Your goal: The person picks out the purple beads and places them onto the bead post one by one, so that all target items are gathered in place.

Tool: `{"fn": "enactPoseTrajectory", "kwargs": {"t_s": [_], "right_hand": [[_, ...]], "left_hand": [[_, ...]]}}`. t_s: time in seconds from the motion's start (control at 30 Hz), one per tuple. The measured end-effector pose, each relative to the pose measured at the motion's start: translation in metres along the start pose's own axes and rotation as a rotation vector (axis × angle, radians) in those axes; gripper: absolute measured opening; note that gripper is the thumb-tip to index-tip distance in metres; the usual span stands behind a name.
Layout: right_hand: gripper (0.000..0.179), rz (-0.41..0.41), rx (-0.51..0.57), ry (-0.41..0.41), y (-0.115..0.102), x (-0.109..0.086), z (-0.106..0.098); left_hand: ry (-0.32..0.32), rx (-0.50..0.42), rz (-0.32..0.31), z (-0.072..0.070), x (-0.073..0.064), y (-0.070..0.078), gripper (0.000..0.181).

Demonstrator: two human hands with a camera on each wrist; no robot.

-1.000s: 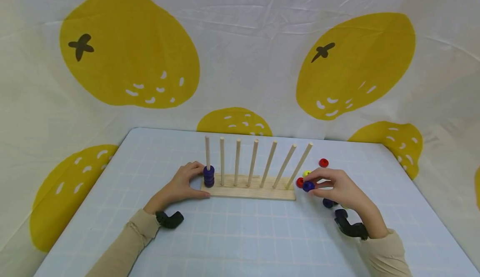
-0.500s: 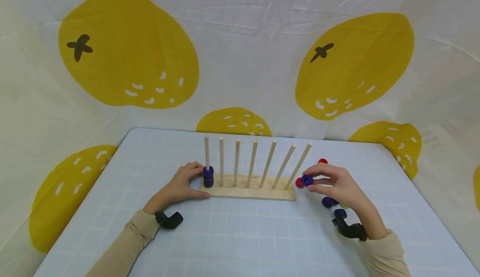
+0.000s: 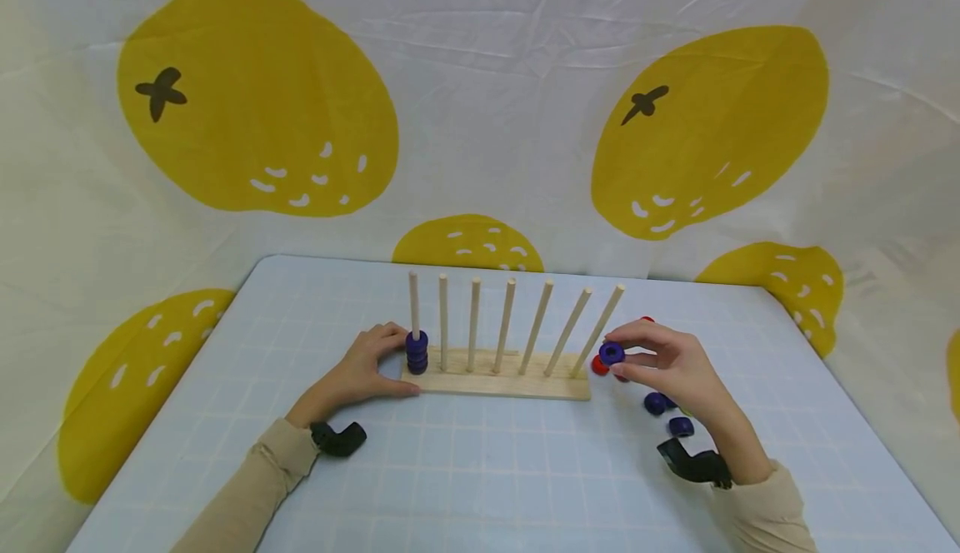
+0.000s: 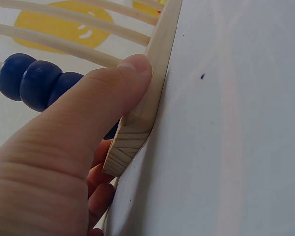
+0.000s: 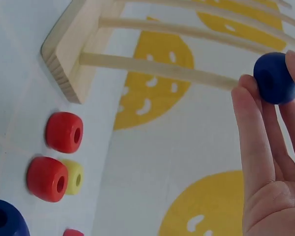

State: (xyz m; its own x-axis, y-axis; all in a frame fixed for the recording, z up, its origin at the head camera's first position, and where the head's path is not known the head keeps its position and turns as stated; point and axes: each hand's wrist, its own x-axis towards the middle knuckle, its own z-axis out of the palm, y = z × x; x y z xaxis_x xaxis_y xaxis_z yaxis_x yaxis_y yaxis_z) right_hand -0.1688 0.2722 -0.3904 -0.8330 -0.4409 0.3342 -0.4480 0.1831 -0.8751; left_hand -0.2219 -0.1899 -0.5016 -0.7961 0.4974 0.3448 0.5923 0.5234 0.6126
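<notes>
1. Currently, a glossy dark-blue rounded bead point(image 5: 277, 78) is raised off the pale, faintly gridded surface point(image 3: 465, 478), at about three o'clock from the middle of the light wooden seven-peg rack point(image 3: 502, 383) in the head view. The right hand point(image 3: 672, 367) has it pinched between thumb and fingers.

2. The left hand point(image 3: 365, 367), at nine o'clock, grips the rack's end, thumb along the front edge and fingers behind.

3. A likely mishap is a dropped bead: the pinch covers only a small part of a smooth, curved side, so a slight slip could let it roll.

4. Another could be a bump against the bare rightmost peg point(image 3: 597, 332), which stands close by; whether they touch, I cannot tell. If the left hand eased off, such a knock might shift the rack.

5. As for looks, the bead is squat and evenly coloured, with its round hole facing the person. It resembles the stacked blue beads point(image 3: 417, 354) at nine o'clock and the loose blue bead point(image 3: 681, 426) at four o'clock.
</notes>
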Motion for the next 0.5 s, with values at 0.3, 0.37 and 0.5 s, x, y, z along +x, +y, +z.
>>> {"fn": "enactPoseTrajectory", "kwargs": {"t_s": [0.3,0.37,0.5], "right_hand": [[0.035,0.02,0.043,0.059,-0.009,0.0,0.008],[0.034,0.02,0.046,0.08,-0.011,0.001,0.011],[0.035,0.011,0.064,0.114,-0.017,0.001,0.016]], "left_hand": [[-0.004,-0.004,-0.009,0.0,0.0,-0.001,0.067],[-0.005,-0.004,-0.008,0.0,0.001,-0.001,0.068],[-0.007,-0.008,-0.015,0.0,0.001,-0.001,0.068]]}}
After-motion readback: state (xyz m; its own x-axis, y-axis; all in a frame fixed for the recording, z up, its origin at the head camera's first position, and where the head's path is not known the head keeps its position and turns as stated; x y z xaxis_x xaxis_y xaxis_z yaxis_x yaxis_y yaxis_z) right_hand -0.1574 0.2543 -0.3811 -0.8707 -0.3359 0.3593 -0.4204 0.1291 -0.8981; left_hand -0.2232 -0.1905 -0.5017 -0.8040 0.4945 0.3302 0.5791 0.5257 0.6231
